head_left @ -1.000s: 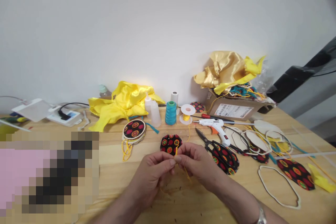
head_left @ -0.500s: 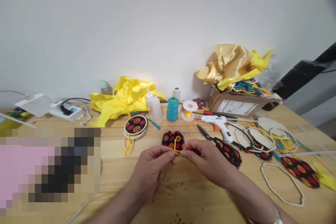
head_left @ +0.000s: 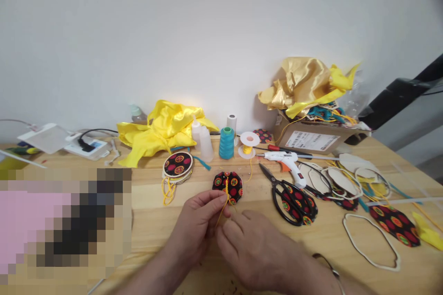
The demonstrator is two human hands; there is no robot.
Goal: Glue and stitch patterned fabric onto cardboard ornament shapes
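Note:
A black fabric piece with a red and orange round pattern lies in the middle of the table. Down its front runs a braided yellow cord, its loose strands hanging below. My left hand pinches the cord at the fabric's lower edge between thumb and fingertips. Just below and to the right, my right hand is closed with its back towards me; a thin yellow strand runs to its fingers, whose grip is hidden. Yellow cord also leads up to a white spool.
Black scissors rest on another patterned piece, with a white glue gun behind. Wooden frames lie to the right. A teal thread cone, plastic bottles and yellow satin stand along the wall, near a full cardboard box.
My right hand has moved down and towards me from the fabric's lower right corner, turning its back to the camera. My left hand still pinches the cord; the scissors are now uncovered.

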